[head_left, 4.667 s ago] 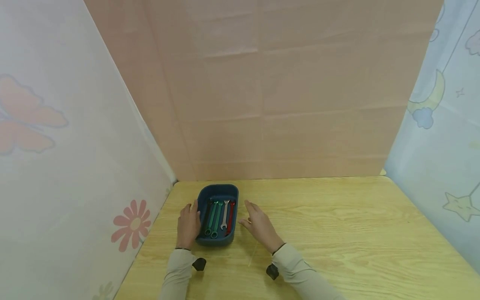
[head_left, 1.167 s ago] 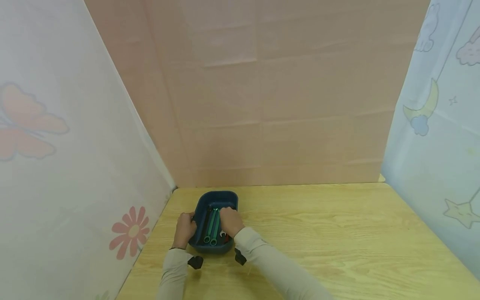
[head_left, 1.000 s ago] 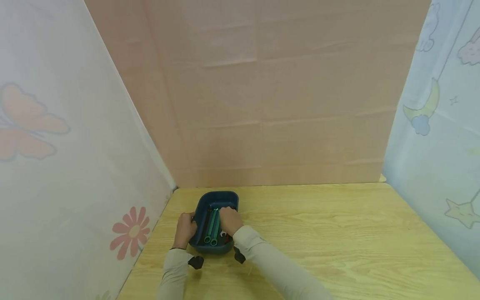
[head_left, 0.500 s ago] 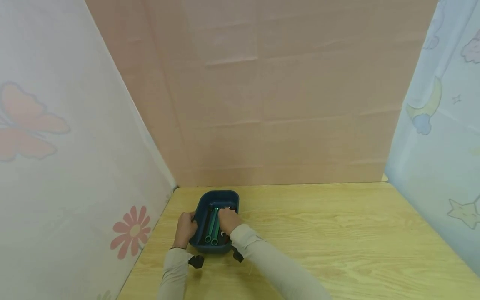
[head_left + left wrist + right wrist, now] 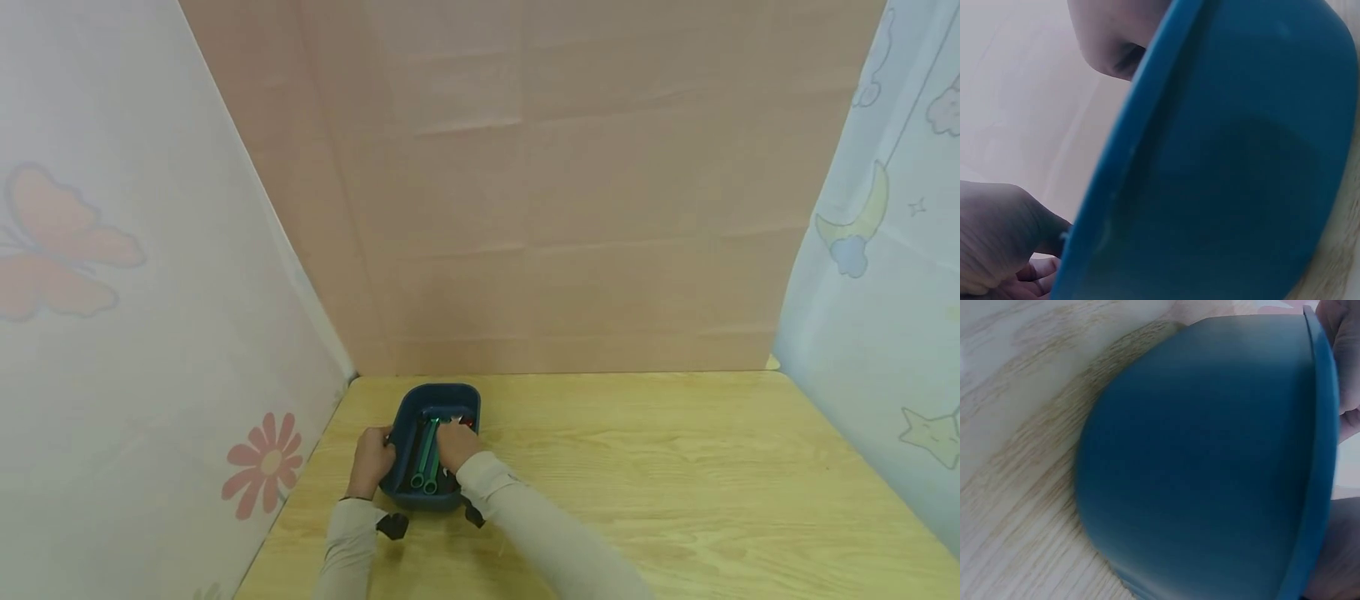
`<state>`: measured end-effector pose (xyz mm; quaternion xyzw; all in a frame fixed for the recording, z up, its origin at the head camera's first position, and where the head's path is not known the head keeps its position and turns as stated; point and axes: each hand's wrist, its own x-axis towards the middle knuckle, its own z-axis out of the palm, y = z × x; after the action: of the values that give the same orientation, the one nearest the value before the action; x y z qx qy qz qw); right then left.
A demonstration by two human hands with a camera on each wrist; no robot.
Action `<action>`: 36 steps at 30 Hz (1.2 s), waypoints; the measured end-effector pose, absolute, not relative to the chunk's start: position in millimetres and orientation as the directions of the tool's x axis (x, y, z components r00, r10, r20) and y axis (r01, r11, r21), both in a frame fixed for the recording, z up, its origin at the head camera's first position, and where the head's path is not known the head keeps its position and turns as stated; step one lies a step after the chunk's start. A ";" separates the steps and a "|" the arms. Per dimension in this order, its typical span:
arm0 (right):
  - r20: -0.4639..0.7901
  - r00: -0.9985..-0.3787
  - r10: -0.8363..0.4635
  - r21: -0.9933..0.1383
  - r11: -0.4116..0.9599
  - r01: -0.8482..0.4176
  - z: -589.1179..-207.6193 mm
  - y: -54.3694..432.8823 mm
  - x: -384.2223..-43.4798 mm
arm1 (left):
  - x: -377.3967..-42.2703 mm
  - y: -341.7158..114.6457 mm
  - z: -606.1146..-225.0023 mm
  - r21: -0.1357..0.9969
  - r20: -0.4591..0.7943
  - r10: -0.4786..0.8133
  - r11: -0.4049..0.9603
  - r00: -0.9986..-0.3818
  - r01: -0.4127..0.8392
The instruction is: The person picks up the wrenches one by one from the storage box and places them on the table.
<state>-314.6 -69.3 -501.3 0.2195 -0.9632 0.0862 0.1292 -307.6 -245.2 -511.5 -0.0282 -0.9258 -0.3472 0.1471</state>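
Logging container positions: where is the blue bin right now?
In the head view, the blue bin is left of centre on the wood-grain table, left hand gripping its left rim, right hand inside beside the green wrenches.

In the head view, a dark-blue, round-cornered bin sits at lower left of centre on a yellow wood-grain table, two green metal wrenches inside. The left hand is at the bin's left rim, the right hand inside; behind, a pinkish-brown sheet fills the upper middle.
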 end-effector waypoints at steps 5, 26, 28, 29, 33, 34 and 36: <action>0.285 -0.876 -0.389 -0.103 0.897 -0.431 -504.5 -71.9 -316.3 | -308.6 -244.9 -511.8 0.655 0.262 -0.054 0.743 -0.964 0.136; 0.332 -0.906 -0.264 -0.105 0.944 -0.313 -519.9 -84.7 -319.6 | -305.1 -242.9 -506.9 0.634 0.285 -0.051 0.759 -0.957 0.149; 0.336 -0.908 -0.250 -0.087 0.952 -0.294 -521.0 -86.2 -318.5 | -304.6 -242.7 -507.6 0.641 0.276 -0.054 0.754 -0.960 0.142; 0.343 -0.908 -0.242 -0.076 0.956 -0.284 -521.6 -86.9 -318.3 | -304.9 -242.7 -507.9 0.641 0.277 -0.053 0.755 -0.959 0.143; 0.378 -0.901 -0.212 -0.032 0.970 -0.242 -522.8 -89.5 -317.4 | -305.4 -242.6 -508.2 0.643 0.286 -0.055 0.751 -0.957 0.149; 0.382 -0.900 -0.208 -0.020 0.972 -0.233 -523.2 -90.4 -317.6 | -305.4 -242.7 -508.0 0.637 0.295 -0.052 0.755 -0.954 0.155; 0.379 -0.904 -0.198 -0.013 0.976 -0.219 -523.3 -92.1 -317.5 | -305.6 -243.0 -508.0 0.639 0.298 -0.058 0.754 -0.953 0.154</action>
<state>-317.5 -92.1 -523.3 0.1070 -0.9753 0.0277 0.1912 -305.6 -243.0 -508.0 -0.0258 -0.9241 -0.3501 0.1513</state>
